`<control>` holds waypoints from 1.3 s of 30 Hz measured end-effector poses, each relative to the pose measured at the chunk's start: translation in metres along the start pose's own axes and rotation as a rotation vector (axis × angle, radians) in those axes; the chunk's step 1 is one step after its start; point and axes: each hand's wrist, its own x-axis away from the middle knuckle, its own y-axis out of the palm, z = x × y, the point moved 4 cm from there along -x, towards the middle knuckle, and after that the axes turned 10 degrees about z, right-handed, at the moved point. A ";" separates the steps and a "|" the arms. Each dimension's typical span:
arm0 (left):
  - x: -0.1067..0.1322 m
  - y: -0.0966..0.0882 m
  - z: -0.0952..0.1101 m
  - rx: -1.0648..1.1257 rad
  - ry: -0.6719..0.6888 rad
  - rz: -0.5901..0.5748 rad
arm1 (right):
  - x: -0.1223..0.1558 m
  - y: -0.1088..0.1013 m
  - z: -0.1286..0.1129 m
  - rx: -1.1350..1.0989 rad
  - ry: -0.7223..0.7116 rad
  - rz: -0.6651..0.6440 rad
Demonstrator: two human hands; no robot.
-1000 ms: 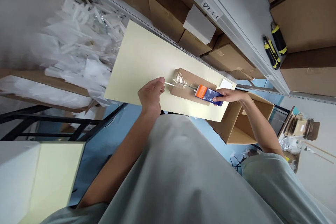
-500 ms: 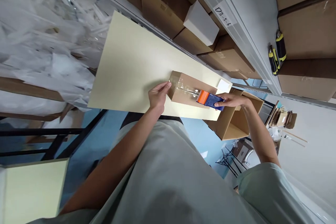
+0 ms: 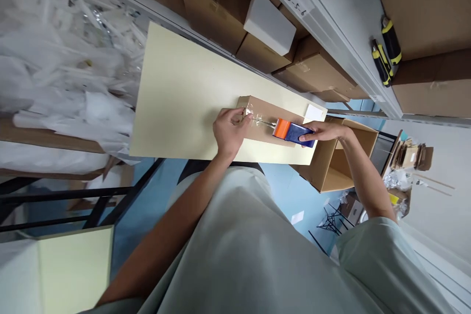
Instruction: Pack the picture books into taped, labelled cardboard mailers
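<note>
A small brown cardboard box [image 3: 267, 110] lies on a pale yellow tabletop [image 3: 184, 93]. My left hand [image 3: 230, 130] rests on the box's left end, its fingers pressed down on a strip of clear tape [image 3: 259, 118]. My right hand [image 3: 324, 132] is closed round the blue handle of a tape dispenser [image 3: 292, 131] with an orange roll, held on the box's right end. The tape runs along the top of the box between both hands.
Shelving behind the table holds several cardboard boxes and a white box [image 3: 268, 22]. An open carton [image 3: 342, 167] stands below the table's right end. White plastic packaging [image 3: 62, 68] piles up at left. Yellow-black tools [image 3: 384, 54] hang on the shelf.
My left hand moved from beyond the box's left end onto the box top, pressing the tape down. The right hand and dispenser stayed at the right end. The camera shifted.
</note>
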 end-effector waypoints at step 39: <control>0.002 0.029 -0.007 -0.460 0.029 0.302 | 0.011 -0.027 0.169 0.326 -0.010 0.123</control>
